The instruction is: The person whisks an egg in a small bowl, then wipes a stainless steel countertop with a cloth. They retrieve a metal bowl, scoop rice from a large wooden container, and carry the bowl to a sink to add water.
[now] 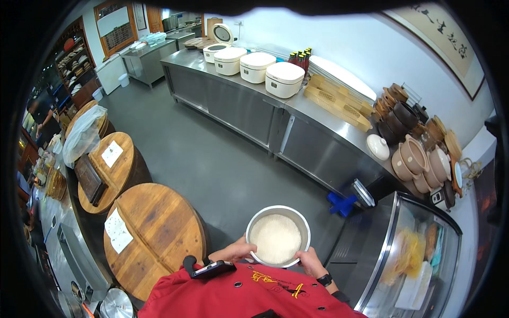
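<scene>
A round metal pot [278, 209] is held level in front of my red jacket, over the grey floor. White grains that look like raw rice [275, 238] lie in it. My left hand [239, 249] grips its left rim, thumb on top. At the lower right rim, my right hand [310, 261] grips the pot too; a dark watch is on that wrist. The fingers under the pot are hidden.
A round wooden lid [167, 222] tops a large vessel at my left. Ahead runs a steel counter [238, 103] with several white rice cookers [285, 79]. Clay pots [413, 155] are stacked at its right end. A glass-topped display case [421, 254] stands at my right.
</scene>
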A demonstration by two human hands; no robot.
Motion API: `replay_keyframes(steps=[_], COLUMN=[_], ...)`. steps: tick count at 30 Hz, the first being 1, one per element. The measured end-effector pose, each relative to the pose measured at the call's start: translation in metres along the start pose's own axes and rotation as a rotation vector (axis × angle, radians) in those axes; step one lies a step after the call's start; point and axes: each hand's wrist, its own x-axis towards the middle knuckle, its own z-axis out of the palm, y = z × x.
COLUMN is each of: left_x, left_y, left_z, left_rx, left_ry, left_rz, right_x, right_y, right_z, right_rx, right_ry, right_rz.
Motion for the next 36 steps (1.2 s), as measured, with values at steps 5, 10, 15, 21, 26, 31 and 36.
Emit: replay_keyframes(steps=[5,10,15,21,26,31,36], left_x=[0.064,0.118,0.175,0.2,0.184,0.183,0.19], left_y=[0.078,0.143,0.218,0.306,0.339,0.374,0.427], left_z=[-0.034,-0.059,-0.084,-0.123,-0.18,-0.278,-0.406], left_rx=[0.058,0.02,-0.128,-0.209,-0.364,-0.505,-0.559], left_ry=[0.054,0.125,0.296,0.565,0.76,0.913,0.792], left_rz=[0.04,-0.009,0.076,0.216,0.313,0.265,0.284], right_x=[0.075,0.174,0.287,0.378,0.436,0.497,0.545], right_y=[-0.074,-0.144,-0.234,-0.371,-0.439,-0.475,-0.536], right_z=[0.011,0.011,0.027,0.081,0.177,0.289,0.405], right_rx=[0.081,0.004,-0.101,-0.283,-0.375,-0.555,-0.596], right_ry=[-0.009,-0.175,-0.26,-0.477,-0.746,-0.832,-0.795], right_rz=[-0.072,-0.002,-0.033,-0.14,-0.089,-0.046,-0.023])
